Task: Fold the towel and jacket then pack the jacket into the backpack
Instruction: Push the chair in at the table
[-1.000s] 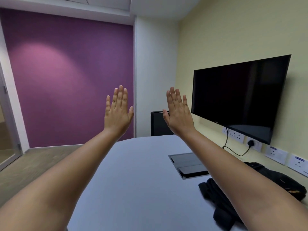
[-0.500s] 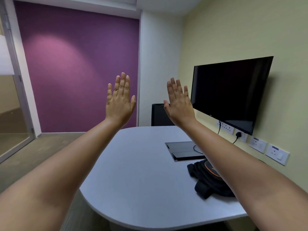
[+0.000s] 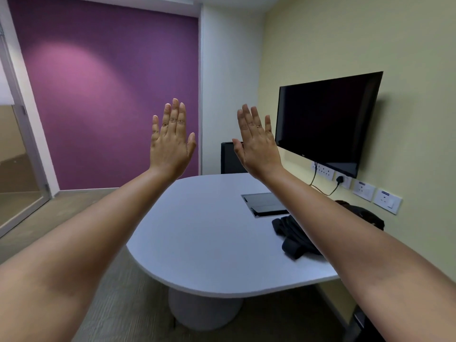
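Black cloth, maybe the backpack [image 3: 296, 233] or the jacket, I cannot tell which, is lying in a heap on the white table [image 3: 197, 243] near the yellow wall. The 2 bare hands are staying up in the air, the left hand [image 3: 170, 146] and right hand [image 3: 257, 149] both flat, fingers straight, holding nothing
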